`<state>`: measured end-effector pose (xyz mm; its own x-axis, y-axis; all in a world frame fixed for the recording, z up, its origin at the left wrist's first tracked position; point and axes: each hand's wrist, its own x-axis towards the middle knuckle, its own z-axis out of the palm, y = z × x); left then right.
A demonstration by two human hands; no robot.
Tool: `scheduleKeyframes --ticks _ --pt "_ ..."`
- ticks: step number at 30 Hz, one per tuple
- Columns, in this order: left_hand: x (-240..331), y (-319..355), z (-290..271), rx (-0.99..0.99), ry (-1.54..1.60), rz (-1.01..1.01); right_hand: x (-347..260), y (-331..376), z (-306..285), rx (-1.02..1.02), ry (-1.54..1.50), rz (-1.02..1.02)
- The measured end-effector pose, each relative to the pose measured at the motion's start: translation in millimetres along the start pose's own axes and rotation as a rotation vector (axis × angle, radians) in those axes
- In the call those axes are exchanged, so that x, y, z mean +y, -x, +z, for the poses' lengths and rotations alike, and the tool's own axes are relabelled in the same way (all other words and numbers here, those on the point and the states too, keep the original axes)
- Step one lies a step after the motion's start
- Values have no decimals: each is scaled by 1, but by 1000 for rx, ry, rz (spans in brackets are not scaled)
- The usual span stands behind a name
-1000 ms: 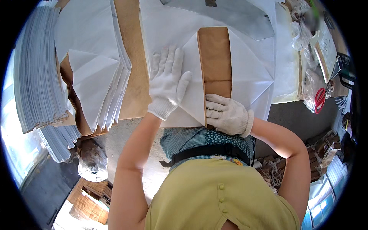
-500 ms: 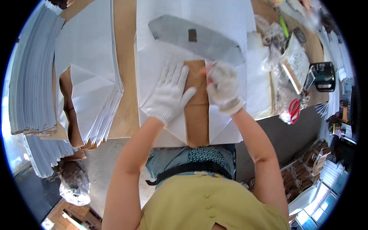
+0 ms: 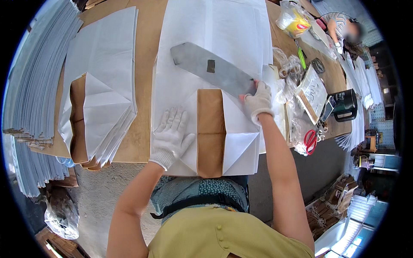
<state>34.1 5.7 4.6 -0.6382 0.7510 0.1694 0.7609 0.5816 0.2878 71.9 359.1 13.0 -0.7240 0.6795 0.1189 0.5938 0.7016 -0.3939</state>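
My left hand [image 3: 170, 133], in a white knit glove, lies flat with its fingers stretched out on the white paper of a folded paper bag, left of its brown strip. The brown strip [image 3: 210, 137] runs down the middle of the folded end, between white triangular flaps [image 3: 241, 148]. My right hand [image 3: 260, 99], gloved with pink at the fingertips, grips the right end of a flat grey plate [image 3: 193, 62] with pointed ends. The plate lies slantwise across the white sheets beyond the fold and has a small dark patch at its middle.
At left stand a stack of folded white bags [image 3: 103, 56] and a tall pile of sheets [image 3: 38, 86]. On the right are red-handled scissors [image 3: 310, 142], a dark mug [image 3: 344, 105], a green cutter [image 3: 302, 58] and crumpled plastic. Another person [image 3: 340, 26] is at the far right.
My right hand has moved from beside the brown strip to the plate's right end and taken hold of it. My left hand has slid off the strip's edge. The view has shifted.
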Motion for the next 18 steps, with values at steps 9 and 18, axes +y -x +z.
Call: scheduleKeyframes --ticks 9,18 --pt "-10 46 5 62 51 -106 82 22 -88 -81 -869 132" --pt "-39 46 -20 38 420 -128 57 105 -81 -400 -620 248"
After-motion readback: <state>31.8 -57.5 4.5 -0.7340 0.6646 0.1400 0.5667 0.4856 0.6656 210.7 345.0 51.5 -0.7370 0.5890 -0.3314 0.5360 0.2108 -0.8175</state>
